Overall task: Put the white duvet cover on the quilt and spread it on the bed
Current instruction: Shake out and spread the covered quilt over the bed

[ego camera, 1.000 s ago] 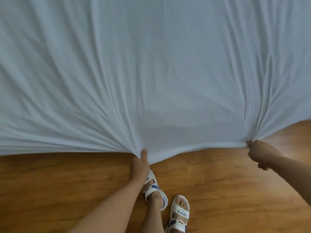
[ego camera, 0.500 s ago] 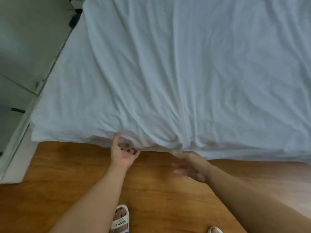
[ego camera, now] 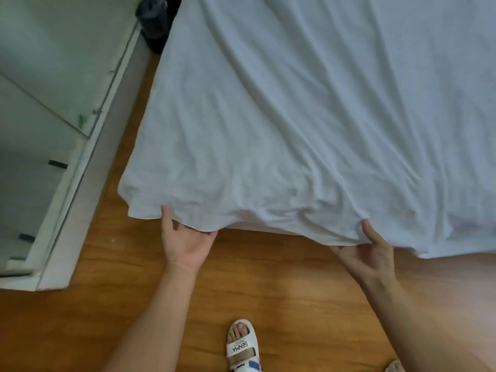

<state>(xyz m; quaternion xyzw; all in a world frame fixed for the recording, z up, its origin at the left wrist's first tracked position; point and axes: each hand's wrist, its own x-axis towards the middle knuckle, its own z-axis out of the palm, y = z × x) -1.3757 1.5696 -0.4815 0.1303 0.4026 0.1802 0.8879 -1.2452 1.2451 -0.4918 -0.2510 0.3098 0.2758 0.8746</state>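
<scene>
Here, two hands (ego camera: 185, 241) (ego camera: 369, 253), one duvet cover (ego camera: 295, 130).

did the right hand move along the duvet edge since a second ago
Yes. The right hand gripped the duvet cover far out to the right; now it grips the near edge closer to the left hand.

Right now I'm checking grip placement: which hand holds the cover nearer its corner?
The left hand. It holds the duvet cover close to the corner by the cabinet; the right hand grips farther along the same edge.
</scene>
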